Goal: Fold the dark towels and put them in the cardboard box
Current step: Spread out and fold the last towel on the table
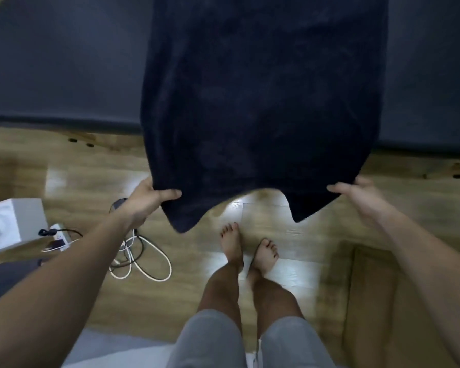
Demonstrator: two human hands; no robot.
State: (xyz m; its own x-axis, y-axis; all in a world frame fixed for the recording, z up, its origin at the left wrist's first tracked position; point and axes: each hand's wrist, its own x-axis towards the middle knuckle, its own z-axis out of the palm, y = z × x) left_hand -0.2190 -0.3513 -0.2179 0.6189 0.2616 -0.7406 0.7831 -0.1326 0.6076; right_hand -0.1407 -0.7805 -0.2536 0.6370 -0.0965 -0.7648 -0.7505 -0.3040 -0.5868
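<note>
While the dark towel (263, 88) hangs spread toward 12 o'clock, the left hand (149, 199) pinches its near corner at 9 o'clock and the right hand (356, 195) grips the 3 o'clock corner; level, taut hands should give a square fold. At 5 o'clock waits the cardboard box (372, 282).

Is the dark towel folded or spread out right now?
Spread out. The left hand and right hand each grip a near corner of the dark towel, stretching it wide; no fold shows.
</note>
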